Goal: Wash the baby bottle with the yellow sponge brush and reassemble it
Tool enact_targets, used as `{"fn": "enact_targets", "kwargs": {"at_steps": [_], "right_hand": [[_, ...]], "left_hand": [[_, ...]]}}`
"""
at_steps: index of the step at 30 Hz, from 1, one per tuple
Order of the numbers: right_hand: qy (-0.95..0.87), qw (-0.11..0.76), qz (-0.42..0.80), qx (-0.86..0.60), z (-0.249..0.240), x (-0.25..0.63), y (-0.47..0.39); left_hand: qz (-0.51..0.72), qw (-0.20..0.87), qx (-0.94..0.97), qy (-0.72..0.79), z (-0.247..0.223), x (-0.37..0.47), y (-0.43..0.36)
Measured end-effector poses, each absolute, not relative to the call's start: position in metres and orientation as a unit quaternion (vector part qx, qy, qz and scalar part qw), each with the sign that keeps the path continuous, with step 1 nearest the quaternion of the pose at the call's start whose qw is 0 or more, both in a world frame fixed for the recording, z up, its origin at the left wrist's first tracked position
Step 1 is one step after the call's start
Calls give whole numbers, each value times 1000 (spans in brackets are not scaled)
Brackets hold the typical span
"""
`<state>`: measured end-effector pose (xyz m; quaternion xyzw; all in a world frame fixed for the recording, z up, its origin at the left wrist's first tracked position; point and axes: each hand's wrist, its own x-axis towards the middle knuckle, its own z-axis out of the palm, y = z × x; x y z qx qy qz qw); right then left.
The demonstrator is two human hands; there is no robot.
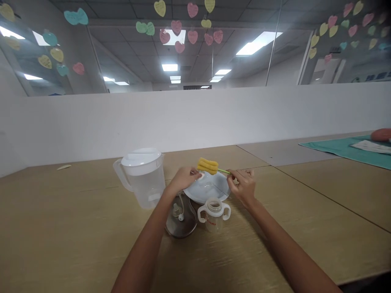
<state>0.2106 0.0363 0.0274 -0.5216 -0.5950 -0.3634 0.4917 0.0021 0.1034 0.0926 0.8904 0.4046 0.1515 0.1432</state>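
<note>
My right hand (244, 185) pinches the thin green handle of a bottle brush, whose yellow sponge head (207, 166) is held over a pale basin (197, 194). At the basin's left rim, my left hand (185, 179) is closed on a small white piece (200, 176); its exact kind is hard to make out. Just in front of the basin stands a clear baby bottle (214, 221) with two white handles and an uncovered mouth. To its left, a shiny metal tray (181, 232) holds a clear nipple (176, 210) with a thin straw.
A translucent lidded pitcher (143, 179) stands left of my left hand. Behind the wooden table (76, 228) runs a low white wall (183, 118) with glass above it. At the far right lies a green cloth (342, 148) with a reddish object (380, 134) on it.
</note>
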Motion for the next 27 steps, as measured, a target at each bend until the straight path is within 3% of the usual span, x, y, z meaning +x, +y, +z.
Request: {"fn": "enact_targets", "kwargs": {"at_steps": [3, 5, 12, 17, 22, 27], "right_hand": [[-587, 494, -360, -531, 25, 207, 37], [-581, 487, -358, -544, 23, 205, 38], [-552, 471, -365, -583, 16, 215, 45], [-556, 463, -372, -581, 16, 216, 45], [-557, 454, -373, -587, 16, 215, 45], [-557, 459, -372, -583, 16, 217, 46]], "left_hand": [[310, 183, 844, 397, 122, -9, 90], [329, 186, 835, 400, 137, -18, 78], [29, 120, 851, 511, 143, -44, 64], [-92, 117, 823, 548, 124, -36, 72], [-185, 157, 789, 565, 109, -32, 80], [-146, 166, 794, 566, 103, -38, 87]]}}
